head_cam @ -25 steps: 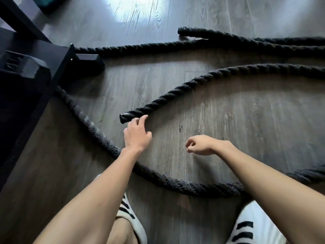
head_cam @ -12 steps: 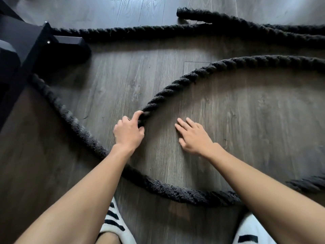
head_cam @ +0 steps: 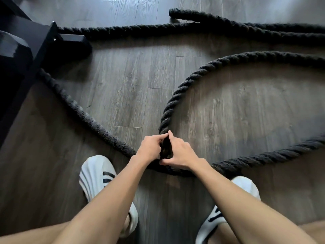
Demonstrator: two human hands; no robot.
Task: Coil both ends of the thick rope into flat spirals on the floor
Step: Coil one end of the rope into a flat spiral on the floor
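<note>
Two hands close on the same spot. The left hand [head_cam: 151, 149] and the right hand [head_cam: 182, 154] clasp the rope end [head_cam: 165, 147] between them, fingers curled against it from either side. The end sits low on the floor [head_cam: 123, 88], just ahead of the white shoes [head_cam: 95, 175]. Neither hand is nearer: the left takes the end's left flank, and the right takes its right flank with the thumb tucked beneath.

What matters for the coming move is where the thick rope [head_cam: 175, 97] leads from that grip. Its long axis runs straight away from the person, then bends in a wide arc toward the floor's right edge. The free length therefore lies ahead and to the right of the hands. I judge that the spiral's first turn must curl the end back against that run. The right hand looks best placed to feed rope inward while the left pins the centre.

Another stretch of the same rope passes just under the wrists, close against the held end, and may crowd the coil. The second end [head_cam: 174, 12] lies well apart near the floor's far edge, not yet coiled.
</note>
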